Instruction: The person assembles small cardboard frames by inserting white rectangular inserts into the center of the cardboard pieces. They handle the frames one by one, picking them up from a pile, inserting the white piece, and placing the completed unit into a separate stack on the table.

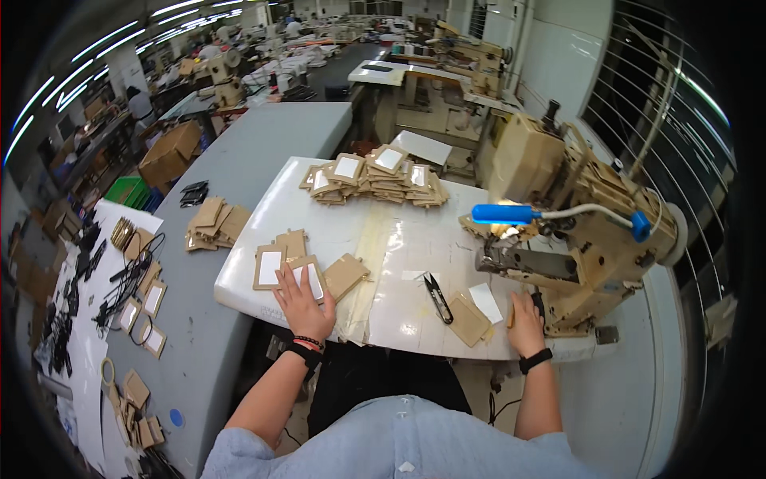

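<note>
My left hand (pixel 306 310) lies with its fingers spread on a tan flat piece with a white window (pixel 312 277). Beside it are another windowed tan piece (pixel 270 266) and a plain tan piece (pixel 345 276). My right hand (pixel 525 326) rests on the white work table near the base of a beige sewing machine (pixel 590 279); its fingers reach forward, partly hidden. Between the hands lie black thread snips (pixel 438 299), a plain tan piece (pixel 468 319) and a white card (pixel 485 302).
A heaped pile of tan pieces (pixel 375 177) sits at the table's far side. A blue lamp (pixel 504 214) on a bendable arm lights the machine's needle area. More tan pieces (pixel 217 222) lie on the grey table (pixel 271 128) to the left. Black cords (pixel 128 279) tangle farther left.
</note>
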`<state>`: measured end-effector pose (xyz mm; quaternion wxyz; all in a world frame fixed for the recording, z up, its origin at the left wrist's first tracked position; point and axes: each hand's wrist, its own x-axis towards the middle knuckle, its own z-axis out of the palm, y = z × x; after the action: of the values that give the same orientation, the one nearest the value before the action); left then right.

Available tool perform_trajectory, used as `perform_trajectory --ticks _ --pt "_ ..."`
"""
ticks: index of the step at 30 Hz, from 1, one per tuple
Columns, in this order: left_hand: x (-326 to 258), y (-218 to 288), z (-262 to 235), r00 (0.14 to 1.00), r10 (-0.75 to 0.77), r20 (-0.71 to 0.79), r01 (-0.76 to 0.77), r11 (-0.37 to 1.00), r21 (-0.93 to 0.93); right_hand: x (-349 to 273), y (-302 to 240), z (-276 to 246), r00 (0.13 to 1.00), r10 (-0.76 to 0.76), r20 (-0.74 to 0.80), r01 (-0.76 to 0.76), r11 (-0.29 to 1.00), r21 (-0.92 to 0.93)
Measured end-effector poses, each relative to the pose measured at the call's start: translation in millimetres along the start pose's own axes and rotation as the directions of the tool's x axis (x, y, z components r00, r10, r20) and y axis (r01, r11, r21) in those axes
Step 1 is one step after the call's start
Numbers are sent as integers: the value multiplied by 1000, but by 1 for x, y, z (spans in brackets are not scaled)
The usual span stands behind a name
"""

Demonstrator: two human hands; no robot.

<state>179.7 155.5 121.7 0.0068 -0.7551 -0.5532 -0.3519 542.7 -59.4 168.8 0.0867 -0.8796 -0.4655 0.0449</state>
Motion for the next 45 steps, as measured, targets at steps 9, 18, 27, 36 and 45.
perform_trajectory --ticks 9,18,27,36,45 --pt "1 0 -4 996 10 84 -7 1000 -29 -16 9 19 986 -159 56 156 987 47" --pt "1 -4 1 973 -44 227 58 997 -59 15 -29 -28 910 76 408 -105 993 49" --pt "-14 -23 1 931 -14 366 88 979 -185 -5 -5 -7 972 212 104 -227 957 178" --pt "-11 -76 -96 745 -254 617 363 930 -56 -77 -14 -52 918 257 303 -310 940 142" --pt "-162 -172 -171 652 -477 589 298 876 380 -211 63 121 405 533 743 -635 748 -190"
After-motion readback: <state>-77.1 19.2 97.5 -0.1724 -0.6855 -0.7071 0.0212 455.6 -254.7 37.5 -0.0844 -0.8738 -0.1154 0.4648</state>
